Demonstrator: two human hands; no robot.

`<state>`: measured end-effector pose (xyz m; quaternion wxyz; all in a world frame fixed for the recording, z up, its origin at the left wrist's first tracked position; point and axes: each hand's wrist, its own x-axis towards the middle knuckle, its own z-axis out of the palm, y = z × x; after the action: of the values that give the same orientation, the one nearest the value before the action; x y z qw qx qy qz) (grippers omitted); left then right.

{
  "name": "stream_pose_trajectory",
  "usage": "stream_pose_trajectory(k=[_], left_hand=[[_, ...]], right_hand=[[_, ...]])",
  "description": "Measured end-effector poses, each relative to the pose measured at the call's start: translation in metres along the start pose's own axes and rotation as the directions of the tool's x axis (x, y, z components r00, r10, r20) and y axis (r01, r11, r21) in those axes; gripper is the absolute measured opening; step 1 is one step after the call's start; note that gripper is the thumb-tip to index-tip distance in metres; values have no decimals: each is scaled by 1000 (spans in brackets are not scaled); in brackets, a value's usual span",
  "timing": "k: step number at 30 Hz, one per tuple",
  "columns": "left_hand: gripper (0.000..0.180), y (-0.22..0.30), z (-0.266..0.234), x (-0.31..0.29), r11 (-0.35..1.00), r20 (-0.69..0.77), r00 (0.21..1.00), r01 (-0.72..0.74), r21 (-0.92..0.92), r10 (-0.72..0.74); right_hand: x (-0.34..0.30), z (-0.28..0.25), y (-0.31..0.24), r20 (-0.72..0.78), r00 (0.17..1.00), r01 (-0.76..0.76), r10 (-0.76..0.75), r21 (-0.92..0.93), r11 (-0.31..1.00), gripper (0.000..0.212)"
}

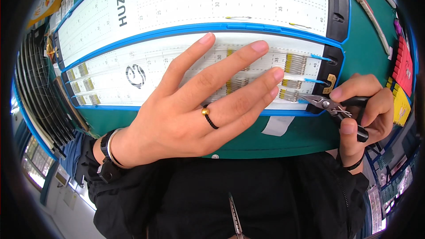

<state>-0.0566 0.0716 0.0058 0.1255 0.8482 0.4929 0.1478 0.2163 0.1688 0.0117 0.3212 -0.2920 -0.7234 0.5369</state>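
Note:
My left hand (195,97) lies flat with fingers spread over the near half of an open blue fishing rig case (177,57). Beneath it, clear lines run along the white ruled liner. Silvery coiled bundles with yellow parts (295,63) sit in rows toward the right end, partly hidden by my fingers. My right hand (365,110) is closed round small black-handled pliers (327,104). Their pointed jaws reach over the case's near right corner, by the lowest blue strand; whether they grip it I cannot tell. Two more blue strands (316,80) run to the black end piece.
The case's far half (248,0) lies open with two small yellow-tipped pieces on it. A white paper scrap (278,125) rests on the green table (248,146). Red and yellow items (402,106) stand at right, dark curved racks (42,88) at left. A thin metal tool (234,214) shows near my lap.

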Motion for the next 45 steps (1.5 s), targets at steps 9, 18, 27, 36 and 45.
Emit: stream_pose_trajectory(k=[9, 18, 27, 36, 45], left_hand=[[46, 0, 0, 1, 1000, -7, 1000, -1, -3, 1], [48, 3, 3, 1, 1000, -9, 1000, 15, 7, -15], [53, -1, 4, 0, 997, 38, 999, -3, 71, 0], [56, 0, 5, 0, 996, 21, 1000, 12, 91, -14], [58, 1, 5, 1, 996, 14, 1000, 9, 93, -10]], right_hand=[[4, -3, -2, 62, 998, 22, -16, -105, 994, 36], [3, -3, -1, 22, 1000, -20, 19, 22, 1000, 41], [1, 1, -8, -15, 991, -136, 135, -75, 988, 42], [-1, 0, -11, -16, 994, -112, 111, -144, 983, 38], [-2, 4, -17, -37, 982, -191, 188, -114, 975, 36]])
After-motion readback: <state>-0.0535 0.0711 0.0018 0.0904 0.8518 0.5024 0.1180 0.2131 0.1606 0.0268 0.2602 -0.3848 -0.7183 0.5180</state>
